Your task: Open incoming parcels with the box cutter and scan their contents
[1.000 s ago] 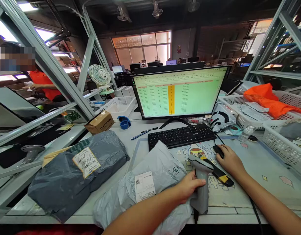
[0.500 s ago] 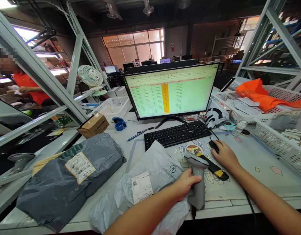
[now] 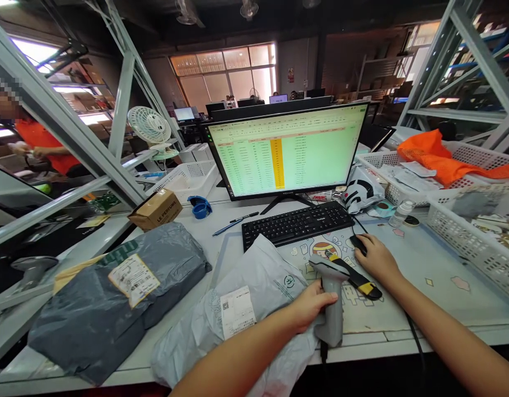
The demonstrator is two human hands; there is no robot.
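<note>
My left hand (image 3: 311,306) is wrapped round the handle of a grey barcode scanner (image 3: 332,309), thumb across its side and the other fingers partly hidden. Under that forearm lies a pale grey mailing bag (image 3: 274,275) bearing a white label (image 3: 237,311). My right hand (image 3: 376,258) rests over a black computer mouse (image 3: 359,243), gripping it on the desk mat. Between the two hands is a black and yellow utility knife (image 3: 364,284). Just beyond them stand a black keyboard (image 3: 298,225) and a monitor (image 3: 241,160) displaying a spreadsheet.
A dark grey parcel (image 3: 171,281) and a brown perfume box (image 3: 157,209) sit at left. White baskets (image 3: 465,242) line the right, with a clear bottle (image 3: 403,212) beside them. Behind the left frame is a person in orange (image 3: 43,140). A fan (image 3: 149,125) stands further back.
The view has shifted slightly. My left hand still holds the scanner and my right hand stays on the mouse; nothing was taken hold of or let go.
</note>
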